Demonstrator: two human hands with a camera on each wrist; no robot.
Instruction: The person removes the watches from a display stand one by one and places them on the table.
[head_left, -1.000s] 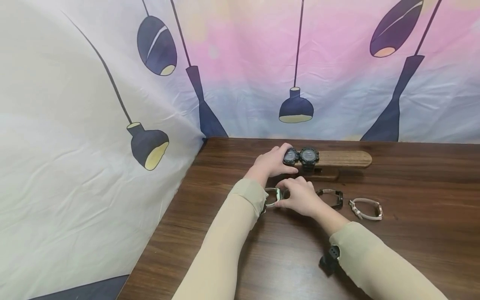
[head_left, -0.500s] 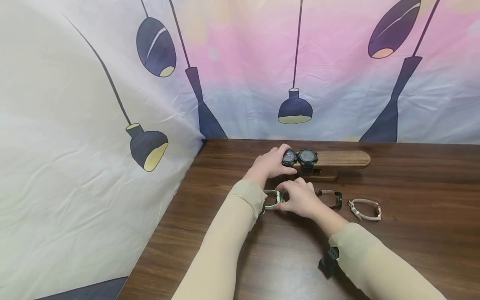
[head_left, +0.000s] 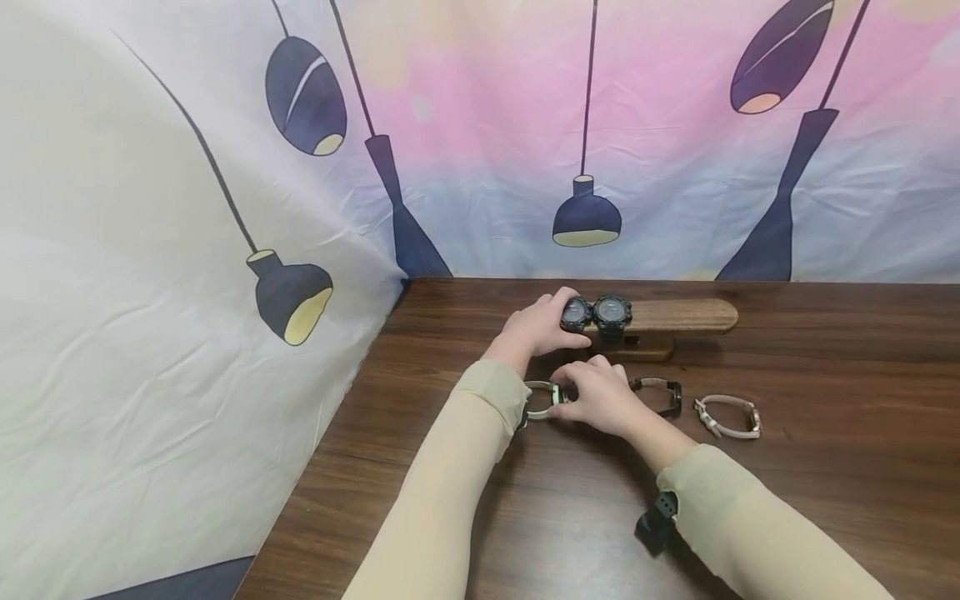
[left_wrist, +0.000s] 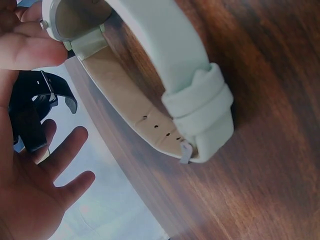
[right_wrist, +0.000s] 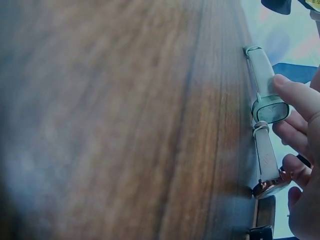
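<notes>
Two chunky black watches sit side by side at the left end of a wooden watch stand [head_left: 686,317]. My left hand [head_left: 543,327] grips the left black watch [head_left: 576,313], fingers behind it and thumb in front; the other black watch [head_left: 612,312] is just right of it. In the left wrist view, some fingers of that hand spread loosely below a black strap [left_wrist: 62,90]. Close in front of the stand, my right hand [head_left: 600,396] pinches a buckled mint watch [right_wrist: 270,110] standing on its edge on the table. Beside it is a white-strapped watch with a rose-gold case [right_wrist: 267,160], partly behind my fingers.
To the right of my right hand lie a black-strapped watch [head_left: 678,400] and a pale pink watch [head_left: 731,417] on the dark wooden table [head_left: 570,517]. A fabric backdrop [head_left: 480,208] printed with lamps rises behind and to the left. A small black camera [head_left: 654,525] hangs at my right wrist.
</notes>
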